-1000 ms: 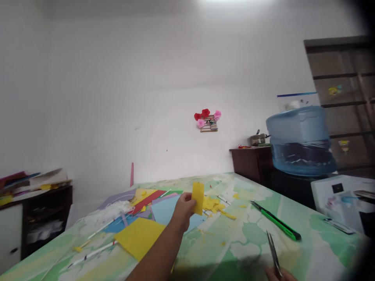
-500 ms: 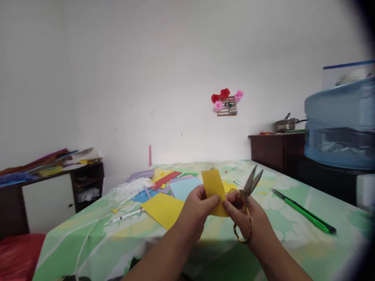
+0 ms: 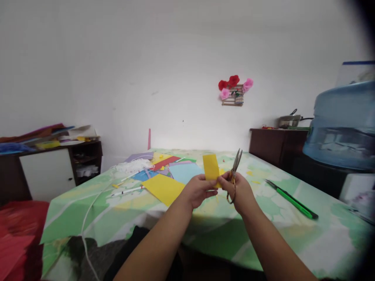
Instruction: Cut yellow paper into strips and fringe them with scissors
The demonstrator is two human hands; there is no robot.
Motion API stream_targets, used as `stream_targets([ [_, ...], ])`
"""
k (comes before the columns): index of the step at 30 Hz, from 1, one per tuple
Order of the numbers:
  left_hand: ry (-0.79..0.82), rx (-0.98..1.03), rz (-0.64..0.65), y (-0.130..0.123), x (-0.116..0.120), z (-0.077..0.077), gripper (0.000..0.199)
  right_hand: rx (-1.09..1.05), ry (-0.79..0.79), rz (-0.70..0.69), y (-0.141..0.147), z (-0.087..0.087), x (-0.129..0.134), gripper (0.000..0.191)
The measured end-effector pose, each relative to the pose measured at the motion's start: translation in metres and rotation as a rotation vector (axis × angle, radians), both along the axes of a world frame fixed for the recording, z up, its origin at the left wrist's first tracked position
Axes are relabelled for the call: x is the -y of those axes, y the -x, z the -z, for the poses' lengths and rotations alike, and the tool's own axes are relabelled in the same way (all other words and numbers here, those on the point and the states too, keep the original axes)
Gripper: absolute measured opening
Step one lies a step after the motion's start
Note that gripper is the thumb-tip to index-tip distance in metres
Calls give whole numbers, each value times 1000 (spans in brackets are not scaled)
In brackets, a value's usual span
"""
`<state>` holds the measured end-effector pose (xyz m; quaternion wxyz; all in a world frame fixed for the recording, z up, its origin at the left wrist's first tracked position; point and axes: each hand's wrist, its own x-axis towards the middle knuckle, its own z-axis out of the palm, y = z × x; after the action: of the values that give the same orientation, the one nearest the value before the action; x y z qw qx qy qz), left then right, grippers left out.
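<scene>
A small yellow paper piece [image 3: 211, 167] is held upright above the table between my two hands. My left hand [image 3: 199, 190] pinches its lower edge between thumb and fingers. At the lower right corner, my right hand [image 3: 238, 189] grips the paper with thumb and fingertip, and the scissors [image 3: 236, 162] hang in the same hand, blades pointing up and nearly together. A larger yellow sheet [image 3: 165, 189] lies on the table left of my left hand. Beside it are a light blue sheet [image 3: 186, 171] and a red strip [image 3: 166, 162].
On the patterned tablecloth [image 3: 281, 234], a green cutter [image 3: 295, 202] lies at the right. White shredded strands [image 3: 133, 166] and thin sticks [image 3: 129, 191] are at the left. A water bottle [image 3: 342, 128] stands far right. A white cord [image 3: 84, 234] hangs over the near left edge.
The scissor blades have come closer together and turned more upright. Both hands and the paper have moved slightly up in view. The camera view has shifted, showing more of the near table edge.
</scene>
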<state>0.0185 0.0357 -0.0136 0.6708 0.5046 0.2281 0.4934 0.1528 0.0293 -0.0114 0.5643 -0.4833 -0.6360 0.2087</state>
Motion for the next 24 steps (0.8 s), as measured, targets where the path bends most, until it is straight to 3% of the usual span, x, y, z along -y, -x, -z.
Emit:
stream_targets([
  [6, 63, 102, -264, -16, -20, 11, 20, 163, 116, 132, -11, 10, -15, 34],
  [11, 97, 206, -436, -30, -37, 33, 16, 320, 255, 146, -18, 48, -8, 43],
  [15, 124, 282, -490, -39, -37, 44, 15, 407, 284, 168, -16, 69, -2, 44],
  [24, 134, 262, -481, -34, -29, 47, 18, 519, 274, 223, -3, 74, -9, 44],
])
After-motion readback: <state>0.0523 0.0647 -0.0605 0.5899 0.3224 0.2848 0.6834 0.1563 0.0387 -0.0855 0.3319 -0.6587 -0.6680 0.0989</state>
